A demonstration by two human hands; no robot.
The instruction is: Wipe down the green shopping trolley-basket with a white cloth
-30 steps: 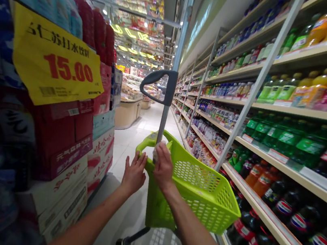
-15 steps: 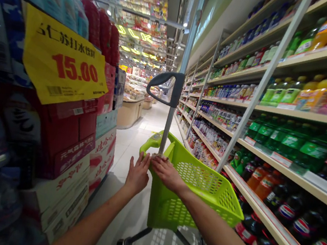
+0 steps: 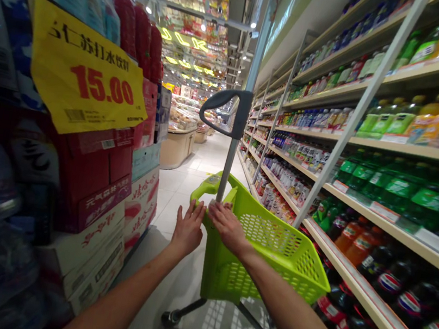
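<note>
A lime-green shopping cart with perforated basket walls stands in front of me, and a metal pole with a dark grey loop grip rises beside its handle end. My left hand touches the near end of the cart's green handle, its fingers stretched and apart. My right hand presses a small pale crumpled tissue against the cart's top edge at the foot of the pole. Most of the tissue is hidden under the fingers.
Drink shelves line the right side, close to the basket. Stacked drink cartons with a yellow price sign stand close on the left. A tiled aisle runs ahead past a wooden display counter.
My right hand has shifted slightly right along the cart's top edge with the tissue. My left hand stays at the handle. The whole view has moved slightly.
</note>
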